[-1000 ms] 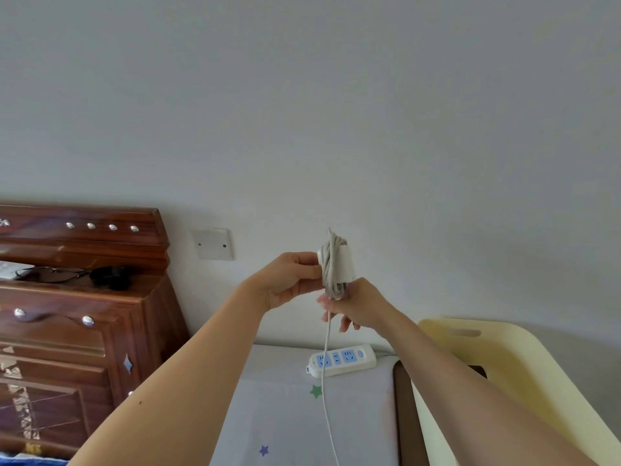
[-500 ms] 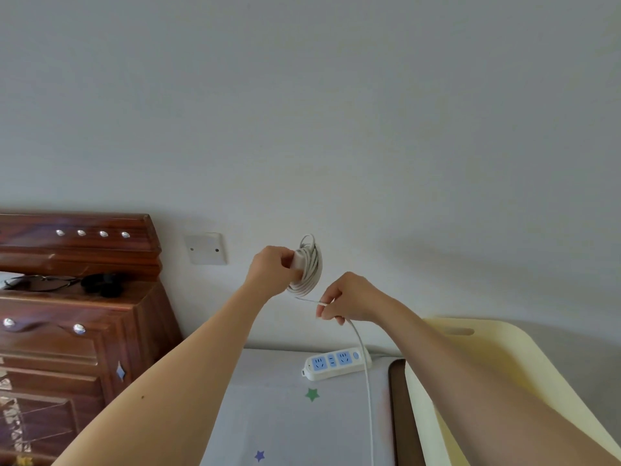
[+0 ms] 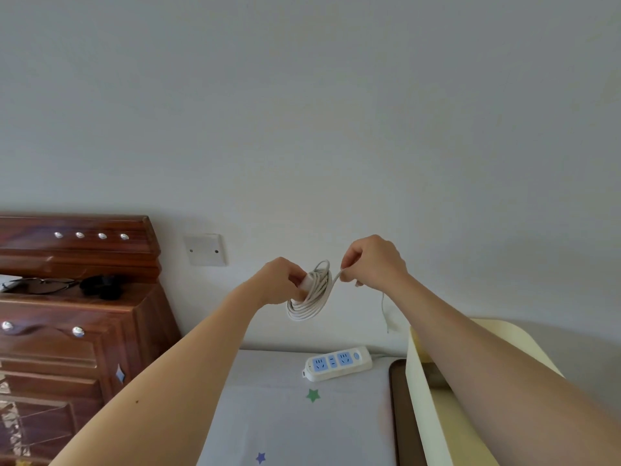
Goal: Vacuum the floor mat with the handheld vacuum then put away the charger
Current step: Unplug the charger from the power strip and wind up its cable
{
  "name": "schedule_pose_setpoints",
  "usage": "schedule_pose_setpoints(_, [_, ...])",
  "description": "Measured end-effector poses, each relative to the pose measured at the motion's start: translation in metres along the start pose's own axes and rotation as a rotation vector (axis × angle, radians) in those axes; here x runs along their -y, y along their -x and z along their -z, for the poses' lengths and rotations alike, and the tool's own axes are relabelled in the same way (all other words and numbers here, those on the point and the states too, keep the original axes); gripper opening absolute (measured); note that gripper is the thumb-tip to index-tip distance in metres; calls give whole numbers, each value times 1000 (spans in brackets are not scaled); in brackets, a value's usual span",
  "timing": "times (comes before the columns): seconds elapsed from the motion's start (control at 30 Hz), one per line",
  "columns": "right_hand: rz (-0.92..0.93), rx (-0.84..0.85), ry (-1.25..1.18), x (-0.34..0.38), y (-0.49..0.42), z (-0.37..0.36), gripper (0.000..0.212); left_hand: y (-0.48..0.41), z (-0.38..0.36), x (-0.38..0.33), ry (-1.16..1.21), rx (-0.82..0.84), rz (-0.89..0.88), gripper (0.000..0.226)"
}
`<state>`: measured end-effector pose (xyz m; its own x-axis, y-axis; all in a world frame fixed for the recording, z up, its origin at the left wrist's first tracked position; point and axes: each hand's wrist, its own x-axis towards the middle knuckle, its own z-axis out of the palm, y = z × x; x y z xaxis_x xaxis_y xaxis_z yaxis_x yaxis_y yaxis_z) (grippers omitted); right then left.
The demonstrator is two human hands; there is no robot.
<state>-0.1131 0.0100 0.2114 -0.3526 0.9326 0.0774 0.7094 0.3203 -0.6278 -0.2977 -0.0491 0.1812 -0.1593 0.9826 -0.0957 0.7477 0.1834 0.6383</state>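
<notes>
My left hand (image 3: 280,280) grips the white charger block, and its white cable (image 3: 311,297) is wound in several loops around that block, hanging below my fingers. My right hand (image 3: 373,262) pinches the free end of the cable just right of the coil. A short tail with the small plug (image 3: 386,317) dangles under my right wrist. Both hands are raised in front of the white wall. The pale floor mat (image 3: 285,415) with coloured stars lies below. No handheld vacuum is in view.
A white power strip (image 3: 337,363) with blue sockets lies on the mat by the wall. A dark wooden dresser (image 3: 67,331) stands at left with glasses and a black object on top. A pale yellow plastic piece (image 3: 433,398) stands at right. A blank wall plate (image 3: 205,249) is on the wall.
The long hanging cable has been wound up onto the block; only a short tail is left. My right hand moved up and to the right of the coil.
</notes>
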Motion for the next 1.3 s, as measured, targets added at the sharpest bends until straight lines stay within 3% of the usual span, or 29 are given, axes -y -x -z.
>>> schedule_pose_setpoints(0.33, [-97, -72, -267, -7, -6, -7, 15, 7, 2, -1, 467, 309, -37, 32])
schedule_pose_setpoints(0.57, [-135, 10, -408, -16, -6, -12, 2, 9, 1, -1, 701, 439, -46, 33])
schedule_pose_setpoints(0.7, [-124, 75, -330, -21, -2, -25, 21, 9, 1, -6, 854, 464, -99, 32])
schedule_pose_setpoints(0.77, [-120, 103, -281, -23, -2, -34, 23, 7, 0, -9, 924, 428, -111, 31])
schedule_pose_setpoints(0.83, [-127, 154, -235, -23, 0, -41, 11, 3, 0, -11, 980, 351, -105, 28])
schedule_pose_setpoints(1.07, [-33, 323, -177, -20, 5, -53, 5, -5, -8, -9, 1059, -41, -9, 21])
schedule_pose_setpoints(1.17, [26, 367, -72, -17, 7, -56, 7, -8, -10, -9, 939, -210, 47, 25])
schedule_pose_setpoints(1.3, [60, 389, 23, -14, 8, -56, 6, -12, -13, -5, 585, -374, 76, 21])
